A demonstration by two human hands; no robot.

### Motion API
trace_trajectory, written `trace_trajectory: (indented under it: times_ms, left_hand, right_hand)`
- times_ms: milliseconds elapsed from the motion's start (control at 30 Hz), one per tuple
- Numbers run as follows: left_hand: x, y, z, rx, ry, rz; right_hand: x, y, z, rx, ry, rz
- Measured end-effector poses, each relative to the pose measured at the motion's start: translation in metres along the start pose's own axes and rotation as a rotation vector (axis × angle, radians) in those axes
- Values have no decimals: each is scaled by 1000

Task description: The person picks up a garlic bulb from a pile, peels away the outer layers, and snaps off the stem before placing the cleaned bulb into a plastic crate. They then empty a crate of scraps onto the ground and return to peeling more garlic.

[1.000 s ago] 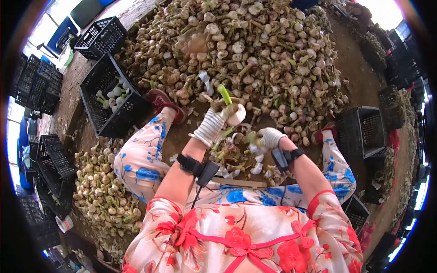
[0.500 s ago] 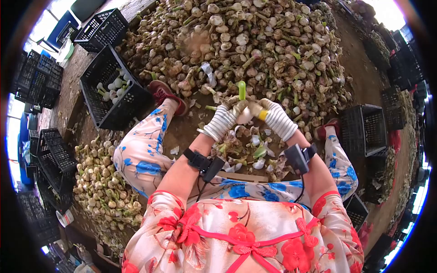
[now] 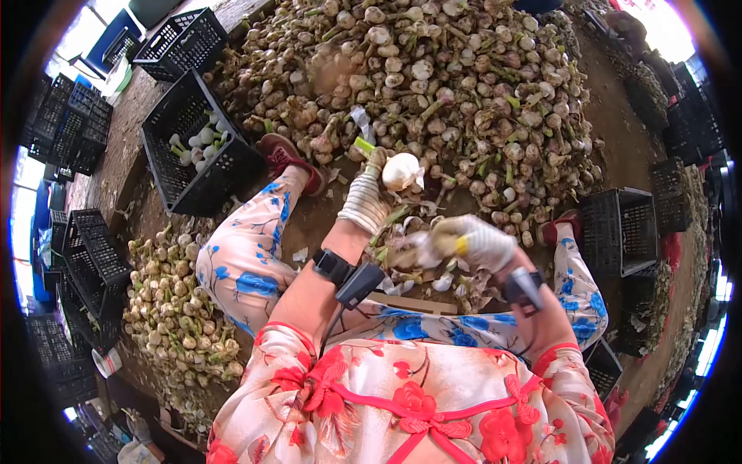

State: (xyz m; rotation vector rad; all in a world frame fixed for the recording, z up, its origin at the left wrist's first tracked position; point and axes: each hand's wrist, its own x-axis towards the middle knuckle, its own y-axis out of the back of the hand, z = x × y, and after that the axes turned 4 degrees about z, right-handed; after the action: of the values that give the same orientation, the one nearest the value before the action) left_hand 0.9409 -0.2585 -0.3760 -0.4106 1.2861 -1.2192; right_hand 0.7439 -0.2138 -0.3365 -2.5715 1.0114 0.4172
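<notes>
My left hand (image 3: 365, 193), in a whitish ribbed glove, is closed round the stem of a garlic bulb (image 3: 402, 172). The bulb is white and smooth, with a bit of loose skin at its right side, and the green cut stem end (image 3: 364, 145) sticks up past my fingers. My right hand (image 3: 473, 241), gloved with a yellow band at a finger, is apart from the bulb, lower and to the right. Its fingers look curled but are smeared by motion. A blurred pale, brownish scrap (image 3: 417, 251) is at their tips. Loose garlic skins (image 3: 440, 283) lie below on the ground.
A large heap of unpeeled garlic (image 3: 464, 100) lies ahead. A black crate (image 3: 197, 182) with several white bulbs stands at left, another garlic pile (image 3: 174, 301) by my left leg. A black crate (image 3: 618, 232) stands at right. My legs flank the work spot.
My hands have separated. My left hand has tilted the bulb into view, its stem swinging left. My right hand has moved down, away from the bulb, with the blurred scrap at its fingers.
</notes>
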Motion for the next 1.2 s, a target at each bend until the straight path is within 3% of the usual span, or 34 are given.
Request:
trace_trajectory:
  times_ms: [67,100,133,200,267,333,400,433,467,500,533,567,600,667,700,733,800,867,933,1000,1100,1133,1200]
  left_hand:
    - [11,14,0,11,32,8]
    - [10,11,-2,20,40,23]
    - [9,8,-5,26,50,40]
    - [19,14,-14,-8,63,30]
    - [7,5,-18,-147,184,16]
    - [3,1,-23,-17,136,75]
    - [10,6,-25,35,92,113]
    - [14,9,-27,66,67,145]
    - [17,14,-27,95,41,179]
    - [17,14,-25,62,99,142]
    - [39,42,-30,115,21,205]
    - [35,44,-29,101,13,258]
    - [29,39,-25,91,3,305]
    - [14,19,-20,143,-58,436]
    - [11,12,-18,220,-104,432]
    - [9,9,-18,295,-151,431]
    - [14,14,-24,369,-307,381]
    - [13,11,-31,416,-518,281]
    - [14,20,-35,712,-602,203]
    - [17,24,-36,742,-661,162]
    - [13,19,-30,479,-426,172]
    - [15,18,-30,476,-428,172]
    - [16,20,-29,744,-515,207]
  right_hand:
    - [-7,13,-9,64,-117,160]
    - [6,39,19,-529,287,-14]
    - [6,34,18,-977,-65,160]
    - [14,28,23,-843,92,424]
    - [36,19,26,-420,390,597]
    - [44,2,11,-166,331,639]
    - [37,-9,-5,-297,168,668]
    - [45,-10,7,-288,393,659]
    - [44,-13,8,81,339,539]
    - [37,-13,-5,195,390,471]
    - [30,-12,-21,310,437,397]
    - [23,-9,-47,550,531,218]
    - [13,-12,-60,548,501,346]
    - [18,13,-47,143,203,517]
    - [41,50,11,-558,459,543]
    - [42,55,26,-779,193,558]
    - [47,37,37,-739,278,661]
    - [49,15,14,-726,200,774]
    - [54,10,2,-1002,175,860]
    - [50,13,3,-1090,159,844]
    - [58,35,31,-432,413,677]
    - [55,37,30,-436,414,675]
    - [46,37,24,-395,226,682]
